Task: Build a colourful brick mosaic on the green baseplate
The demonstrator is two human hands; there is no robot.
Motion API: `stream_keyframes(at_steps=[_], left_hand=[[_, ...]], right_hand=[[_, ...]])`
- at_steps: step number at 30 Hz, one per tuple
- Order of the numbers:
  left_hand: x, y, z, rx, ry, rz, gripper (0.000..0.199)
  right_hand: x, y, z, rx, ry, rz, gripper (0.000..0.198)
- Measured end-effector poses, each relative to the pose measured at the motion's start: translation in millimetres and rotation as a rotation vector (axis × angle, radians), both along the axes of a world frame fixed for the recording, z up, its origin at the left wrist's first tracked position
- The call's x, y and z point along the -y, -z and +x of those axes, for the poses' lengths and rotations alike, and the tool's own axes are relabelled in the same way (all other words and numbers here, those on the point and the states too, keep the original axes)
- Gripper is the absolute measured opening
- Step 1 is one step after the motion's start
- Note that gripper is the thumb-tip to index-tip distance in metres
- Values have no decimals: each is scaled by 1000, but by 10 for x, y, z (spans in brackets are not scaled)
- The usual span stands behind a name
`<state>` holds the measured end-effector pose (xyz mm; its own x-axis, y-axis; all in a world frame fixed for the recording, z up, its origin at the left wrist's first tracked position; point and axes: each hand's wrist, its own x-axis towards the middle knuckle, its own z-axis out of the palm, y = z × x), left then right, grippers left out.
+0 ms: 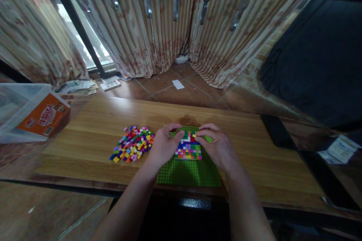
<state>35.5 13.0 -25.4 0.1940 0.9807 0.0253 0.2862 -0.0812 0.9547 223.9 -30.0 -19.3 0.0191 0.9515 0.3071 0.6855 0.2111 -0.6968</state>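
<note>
A green studded baseplate (186, 176) lies on the wooden board in front of me. On it sits a block of small bricks (189, 152) in rows of many colours. My right hand (217, 144) pinches a small yellow brick (194, 135) between thumb and finger, at the upper right of the rows. At the left side of the block is my left hand (166, 142), its thumb reaching to the bricks and its fingers curved apart over the plate, with nothing visible in them. A heap of loose bricks (134, 144) lies left of this hand.
A clear plastic box (26, 111) with an orange label stands at the left. Dark flat devices (278, 131) lie at the right end of the wooden board (93, 131). Beyond are striped curtains (158, 37) and papers (80, 86). A white paper (178, 84) lies on the floor.
</note>
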Motion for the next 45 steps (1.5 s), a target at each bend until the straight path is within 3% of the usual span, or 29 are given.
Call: stream_keyframes(at_steps=[10,22,33,45], left_hand=[[47,-76,63,-95,44,8,22],[63,-98,73,-163,54,32,21],[69,-96,71,-138,69,33,20],[85,-77,107,-143,104,117,25]], right_hand=[[18,-46,-10,40,-5,-16,9],[-15,27,-128,120,116,-4,15],[49,-99,-32,-20,138,37,10],[29,-41,-67,86,92,-59,13]])
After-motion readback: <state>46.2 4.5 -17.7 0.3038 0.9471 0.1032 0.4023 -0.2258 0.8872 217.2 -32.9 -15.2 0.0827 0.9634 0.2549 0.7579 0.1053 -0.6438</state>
